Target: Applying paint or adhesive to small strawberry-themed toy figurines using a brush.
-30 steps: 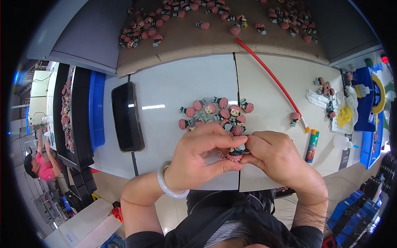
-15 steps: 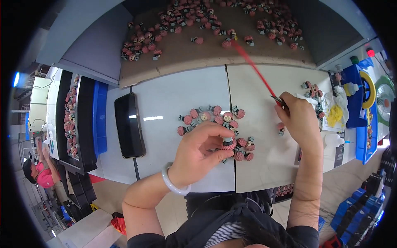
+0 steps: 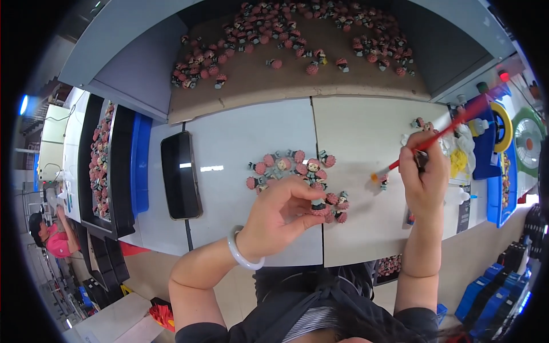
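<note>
My left hand (image 3: 280, 214) pinches a small figurine (image 3: 318, 205) with a pink round head at the near edge of a cluster of similar figurines (image 3: 291, 168) on the white table (image 3: 240, 143). A pale bangle sits on that wrist. My right hand (image 3: 424, 177) is raised to the right and grips a long red paintbrush (image 3: 434, 140). Its tip points down-left, close to a single small figurine (image 3: 383, 183) on the table.
A black phone (image 3: 180, 174) lies left of the cluster. A brown board (image 3: 297, 63) at the back carries many more figurines. Black trays (image 3: 103, 160) of figurines stand at the left; blue containers and paint items (image 3: 486, 137) at the right. Another person (image 3: 48, 240) sits far left.
My hands, first together over one figurine, separated. My right hand reached right, took the red paintbrush and now holds it lifted, tip lowered. My left hand stayed on the figurine.
</note>
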The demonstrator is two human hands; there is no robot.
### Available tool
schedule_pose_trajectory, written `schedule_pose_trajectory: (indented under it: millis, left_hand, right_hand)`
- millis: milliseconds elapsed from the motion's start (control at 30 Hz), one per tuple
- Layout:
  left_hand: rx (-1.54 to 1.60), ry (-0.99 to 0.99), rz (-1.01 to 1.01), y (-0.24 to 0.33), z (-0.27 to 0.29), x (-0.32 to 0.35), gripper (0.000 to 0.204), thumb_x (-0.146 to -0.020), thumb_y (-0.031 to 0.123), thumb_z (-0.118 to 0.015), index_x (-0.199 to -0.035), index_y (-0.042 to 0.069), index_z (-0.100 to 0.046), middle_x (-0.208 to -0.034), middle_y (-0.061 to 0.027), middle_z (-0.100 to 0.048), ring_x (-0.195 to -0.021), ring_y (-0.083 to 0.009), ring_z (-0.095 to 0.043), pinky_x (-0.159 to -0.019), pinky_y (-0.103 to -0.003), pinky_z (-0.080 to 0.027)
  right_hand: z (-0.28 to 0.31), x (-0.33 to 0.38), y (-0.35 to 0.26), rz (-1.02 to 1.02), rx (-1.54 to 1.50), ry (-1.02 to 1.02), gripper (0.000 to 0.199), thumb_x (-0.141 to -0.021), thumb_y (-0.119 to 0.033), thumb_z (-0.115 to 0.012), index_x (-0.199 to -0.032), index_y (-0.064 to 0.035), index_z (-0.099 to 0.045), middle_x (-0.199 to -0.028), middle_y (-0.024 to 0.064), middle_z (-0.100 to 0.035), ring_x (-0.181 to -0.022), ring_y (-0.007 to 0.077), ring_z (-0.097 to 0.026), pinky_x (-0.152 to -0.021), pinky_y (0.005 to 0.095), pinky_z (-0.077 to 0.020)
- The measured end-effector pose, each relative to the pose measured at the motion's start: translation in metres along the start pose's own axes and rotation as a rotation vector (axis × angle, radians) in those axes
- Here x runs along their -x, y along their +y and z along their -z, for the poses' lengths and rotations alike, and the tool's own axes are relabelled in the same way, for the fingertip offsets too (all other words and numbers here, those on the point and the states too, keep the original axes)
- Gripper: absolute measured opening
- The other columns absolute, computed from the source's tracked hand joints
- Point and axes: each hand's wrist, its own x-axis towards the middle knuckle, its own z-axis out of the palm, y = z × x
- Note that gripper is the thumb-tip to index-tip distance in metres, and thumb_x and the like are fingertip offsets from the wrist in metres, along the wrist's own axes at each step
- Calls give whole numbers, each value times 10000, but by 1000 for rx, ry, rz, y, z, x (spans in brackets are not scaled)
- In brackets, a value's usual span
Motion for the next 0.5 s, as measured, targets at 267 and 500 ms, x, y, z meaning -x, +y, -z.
schedule_pose_trajectory:
  millis: [267, 500]
  left_hand:
    - [110, -38, 101, 2, -9, 0, 334, -759, -125, -566, -1047, 5, -460, -1059, -101, -517, -976, -206, -580, -837, -297, -481]
    - [72, 28, 123, 7, -13, 5, 354, -740, -130, -574, -1039, 13, -447, -1043, -99, -495, -939, -230, -590, -809, -301, -496]
  right_hand:
    - [14, 3, 29, -175, 768, -439, 179, -751, -203, -585, -829, -42, -585, -691, 166, -588, -683, 346, -587, -600, 420, -453]
    - [124, 20, -5, -90, 497, 441, 140, -789, -110, -614, -913, -49, -639, -687, 57, -581, -612, 80, -522, -523, 230, -418]
